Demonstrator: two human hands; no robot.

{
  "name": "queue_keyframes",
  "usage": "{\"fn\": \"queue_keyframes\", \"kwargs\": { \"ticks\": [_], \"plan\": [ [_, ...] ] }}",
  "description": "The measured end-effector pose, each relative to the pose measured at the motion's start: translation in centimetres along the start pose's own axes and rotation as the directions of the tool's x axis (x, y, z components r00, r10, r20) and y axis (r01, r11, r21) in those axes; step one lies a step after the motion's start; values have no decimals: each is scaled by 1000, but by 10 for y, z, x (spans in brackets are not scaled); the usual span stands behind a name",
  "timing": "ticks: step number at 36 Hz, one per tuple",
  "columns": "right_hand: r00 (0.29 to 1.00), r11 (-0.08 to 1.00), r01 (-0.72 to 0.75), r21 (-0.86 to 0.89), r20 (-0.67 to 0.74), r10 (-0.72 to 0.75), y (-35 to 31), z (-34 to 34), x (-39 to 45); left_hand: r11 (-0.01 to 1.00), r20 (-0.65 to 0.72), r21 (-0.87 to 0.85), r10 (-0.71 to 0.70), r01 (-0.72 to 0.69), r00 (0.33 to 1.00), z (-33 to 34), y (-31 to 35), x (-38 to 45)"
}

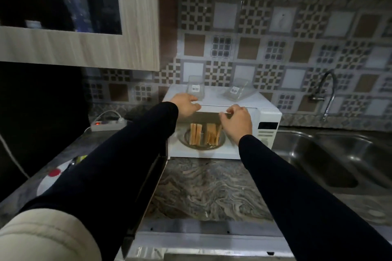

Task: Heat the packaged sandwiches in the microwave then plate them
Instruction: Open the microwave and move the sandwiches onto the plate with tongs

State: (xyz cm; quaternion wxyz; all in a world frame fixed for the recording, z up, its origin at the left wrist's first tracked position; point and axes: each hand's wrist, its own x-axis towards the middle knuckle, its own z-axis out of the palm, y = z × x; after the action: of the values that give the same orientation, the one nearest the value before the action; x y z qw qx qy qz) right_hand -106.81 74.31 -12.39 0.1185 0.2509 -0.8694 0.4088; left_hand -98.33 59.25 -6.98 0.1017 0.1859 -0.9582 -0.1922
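On the marbled countertop (212, 186) at twelve o'clock from us stands a white microwave (269, 112) with its door (148, 193) swung open toward seven o'clock. Inside, on the round glass turntable (184, 140), we see the sandwiches (203, 136) standing upright on edge, in two groups side by side. Our left hand (186, 105) rests at the top front edge of the oven, fingers loosely curled and holding nothing that we can make out. Our right hand (236, 122) hangs before the cavity's upper right, fingers bent, thumb touching the top edge; we cannot tell whether it grips anything. On the oven's roof sit two clear plastic sandwich packages (236, 91), apparently empty, each bearing a white label whose print is too small to read. At two o'clock lie a steel sink (339, 154) and a tap (328, 91); at ten o'clock a power strip (108, 126) shows a red light.
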Motion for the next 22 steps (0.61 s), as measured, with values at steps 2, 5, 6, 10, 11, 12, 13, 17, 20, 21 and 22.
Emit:
{"fn": "queue_keyframes", "kwargs": {
  "ticks": [2, 5, 6, 10, 11, 12, 13, 17, 20, 21, 22],
  "plan": [
    [998, 996, -66, 66, -18, 67, 14, -6, 20, 1000, 18, 3, 4, -4, 1000, 10, 10, 18],
    [988, 976, -147, 158, -18, 152, 35, -14, 54, 1000, 39, -23, 13, -12, 999, 25, 28, 47],
    [983, 967, -175, 187, -14, 181, 41, -15, 66, 1000, 42, -22, 11, -10, 999, 30, 33, 58],
    [964, 928, -258, 270, 9, 265, 60, -15, 110, 999, 13, -37, -15, 16, 1000, 48, 48, 98],
    [961, 922, -271, 276, 17, 277, 63, -13, 121, 999, 7, -45, -26, 27, 1000, 52, 51, 107],
    [958, 915, -281, 291, 26, 286, 66, -12, 130, 998, 4, -54, -36, 37, 999, 56, 54, 115],
    [956, 905, -290, 311, 40, 292, 68, -10, 139, 997, 6, -66, -48, 48, 999, 59, 57, 123],
    [943, 860, -330, 388, 83, 324, 75, -2, 169, 987, -14, -122, -111, 108, 994, 70, 65, 156],
    [936, 841, -350, 412, 116, 333, 80, 4, 187, 975, -17, -166, -149, 145, 989, 78, 70, 176],
    [934, 836, -355, 418, 125, 335, 82, 7, 193, 971, -15, -182, -162, 157, 987, 81, 71, 183],
    [934, 833, -356, 424, 124, 336, 83, 7, 195, 966, -10, -202, -169, 163, 986, 84, 71, 185]
  ]
}}
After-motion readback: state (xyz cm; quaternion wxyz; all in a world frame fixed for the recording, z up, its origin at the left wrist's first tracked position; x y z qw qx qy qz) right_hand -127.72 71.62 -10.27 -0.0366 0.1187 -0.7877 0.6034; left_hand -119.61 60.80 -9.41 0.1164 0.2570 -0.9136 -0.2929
